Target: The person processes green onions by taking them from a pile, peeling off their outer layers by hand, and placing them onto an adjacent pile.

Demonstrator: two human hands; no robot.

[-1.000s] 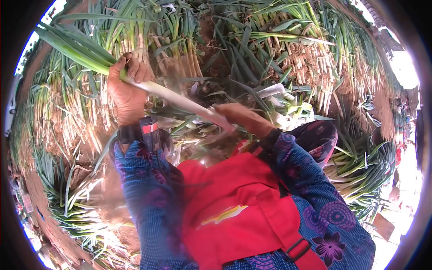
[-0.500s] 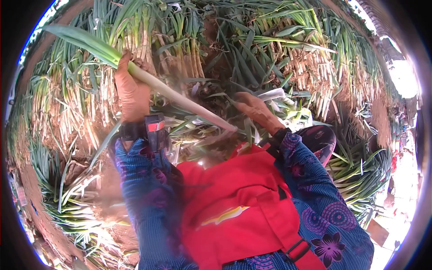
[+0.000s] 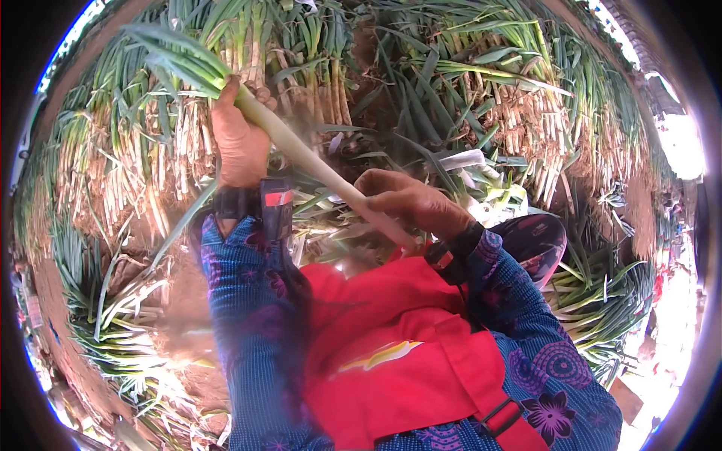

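A long leek (image 3: 301, 154) with a pale shaft and green leaves slants across the middle of the view, from upper left down towards my lap. Wrapped round it just below the leaves is my left hand (image 3: 239, 139), closed. My right hand (image 3: 414, 201) is at the lower part of the white shaft, thumb and fingers bent in against it; its fingertips are partly hidden. The leek's root end is close to the red apron (image 3: 398, 323) that I wear.
Upright bunches of leeks (image 3: 526, 113) line the far side, with more bunches (image 3: 188, 135) at the left. Leeks lie in piles at the lower left (image 3: 128, 353) and right (image 3: 609, 308). Stripped leaves (image 3: 496, 195) litter the ground ahead of my knee (image 3: 530, 244).
My left hand has shifted slightly right and down with the leek. My right hand, apart from the shaft before, has come down and left onto its lower part.
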